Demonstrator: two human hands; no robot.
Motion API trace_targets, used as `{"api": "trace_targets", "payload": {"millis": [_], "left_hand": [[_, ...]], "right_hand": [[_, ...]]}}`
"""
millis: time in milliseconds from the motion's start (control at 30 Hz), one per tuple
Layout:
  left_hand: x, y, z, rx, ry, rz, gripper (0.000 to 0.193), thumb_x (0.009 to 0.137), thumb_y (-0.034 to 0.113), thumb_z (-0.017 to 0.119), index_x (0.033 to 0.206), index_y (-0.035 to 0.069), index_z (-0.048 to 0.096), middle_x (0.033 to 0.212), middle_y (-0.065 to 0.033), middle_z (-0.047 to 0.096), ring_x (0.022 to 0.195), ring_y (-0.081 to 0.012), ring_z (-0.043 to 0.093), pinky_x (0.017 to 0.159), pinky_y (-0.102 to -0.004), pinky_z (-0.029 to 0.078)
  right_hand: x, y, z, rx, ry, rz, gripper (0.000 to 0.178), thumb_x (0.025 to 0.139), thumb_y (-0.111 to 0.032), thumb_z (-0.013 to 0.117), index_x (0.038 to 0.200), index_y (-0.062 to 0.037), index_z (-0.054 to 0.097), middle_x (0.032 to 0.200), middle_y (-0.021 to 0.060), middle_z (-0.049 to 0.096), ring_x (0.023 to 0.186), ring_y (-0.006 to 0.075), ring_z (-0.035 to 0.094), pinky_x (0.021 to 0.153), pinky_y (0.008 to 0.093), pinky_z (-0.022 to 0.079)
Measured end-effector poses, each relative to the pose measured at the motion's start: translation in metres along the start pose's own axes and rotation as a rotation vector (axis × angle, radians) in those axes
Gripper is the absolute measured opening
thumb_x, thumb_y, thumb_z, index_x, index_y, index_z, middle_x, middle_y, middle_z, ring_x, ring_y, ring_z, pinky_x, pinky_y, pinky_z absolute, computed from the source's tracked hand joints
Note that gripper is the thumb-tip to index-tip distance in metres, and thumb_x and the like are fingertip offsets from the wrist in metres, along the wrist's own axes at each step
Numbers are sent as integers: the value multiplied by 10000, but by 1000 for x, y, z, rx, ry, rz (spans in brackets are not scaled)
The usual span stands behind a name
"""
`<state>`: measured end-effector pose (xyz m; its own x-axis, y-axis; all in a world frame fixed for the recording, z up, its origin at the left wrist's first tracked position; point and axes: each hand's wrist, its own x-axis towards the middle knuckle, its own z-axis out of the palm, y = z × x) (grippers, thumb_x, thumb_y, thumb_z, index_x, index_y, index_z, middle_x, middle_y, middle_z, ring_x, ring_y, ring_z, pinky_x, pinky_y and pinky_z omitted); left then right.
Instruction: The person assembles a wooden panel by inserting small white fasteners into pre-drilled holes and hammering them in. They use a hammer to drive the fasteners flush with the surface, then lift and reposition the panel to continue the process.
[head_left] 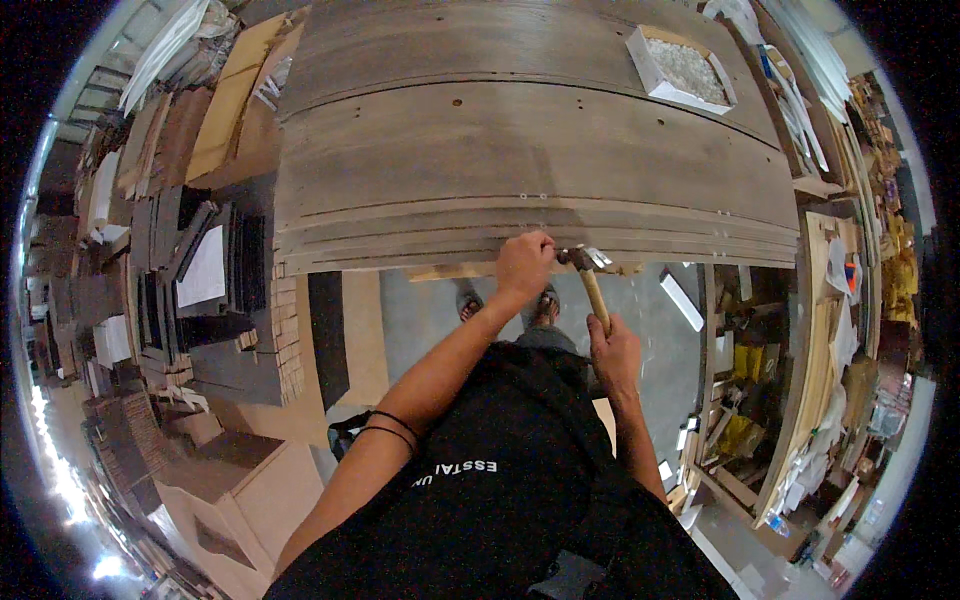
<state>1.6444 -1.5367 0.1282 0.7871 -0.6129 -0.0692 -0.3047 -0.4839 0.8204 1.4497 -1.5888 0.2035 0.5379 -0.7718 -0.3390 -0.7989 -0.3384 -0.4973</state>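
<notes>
My right hand (615, 352) is wrapped round the wooden handle of a claw hammer (594, 294). The hammer's dark head is up by the near edge of a stack of grey-brown wood panels (400, 150). Just left of the hammer head, my left hand (524, 264) is closed at that edge, fingertips pinched together. What the pinch holds, if anything, is too small to make out. Small holes dot the top panels, and a few small pale fittings sit along the stepped near edges.
A white open box (682, 70) of small whitish pieces rests on the panels at the far right. Dark boards (225, 265) are stacked at the left, with a wooden box frame (235, 500) below them. A wooden shelf rack (800, 380) stands at the right.
</notes>
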Motion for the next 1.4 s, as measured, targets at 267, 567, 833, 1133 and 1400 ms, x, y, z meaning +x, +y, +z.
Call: {"api": "trace_targets", "payload": {"millis": [267, 567, 833, 1133, 1400], "left_hand": [[-4, 11, -4, 90, 30, 13, 185, 780, 185, 551, 774, 54, 681, 767, -175, 648, 753, -371, 630, 701, -458, 500], [-2, 0, 0, 80, 19, 14, 212, 784, 237, 585, 819, 55, 687, 791, -163, 664, 715, -336, 642, 676, -429, 504], [-5, 1, -6, -58, 68, 36, 195, 791, 190, 559, 786, 29, 668, 756, -196, 635, 731, -374, 628, 681, -441, 495], [-15, -22, -38, 57, 186, 141, 159, 803, 159, 584, 851, 39, 678, 797, -158, 635, 758, -349, 615, 677, -436, 484], [-17, -25, -46, 54, 117, 133, 145, 811, 128, 582, 873, 47, 685, 855, -144, 633, 794, -341, 607, 697, -423, 483]], "right_hand": [[3, 5, 6, -19, 27, -29, 329, 888, -387, 566, 893, -58, 591, 694, 208, 612, 647, 423, 592, 571, 496, 440], [1, 7, 3, 29, 37, 47, 377, 893, -390, 557, 836, -18, 570, 654, 165, 577, 595, 309, 564, 564, 428, 426], [0, 2, -5, -48, 3, 50, 385, 891, -435, 533, 912, -55, 596, 728, 198, 622, 690, 401, 603, 609, 474, 449], [-6, -25, -21, -41, 156, -75, 329, 886, -389, 562, 948, -67, 589, 689, 186, 601, 622, 364, 583, 548, 439, 442], [12, 1, 23, -239, 104, -218, 220, 882, -257, 605, 872, -41, 563, 605, 174, 558, 540, 327, 566, 497, 373, 423]]}}
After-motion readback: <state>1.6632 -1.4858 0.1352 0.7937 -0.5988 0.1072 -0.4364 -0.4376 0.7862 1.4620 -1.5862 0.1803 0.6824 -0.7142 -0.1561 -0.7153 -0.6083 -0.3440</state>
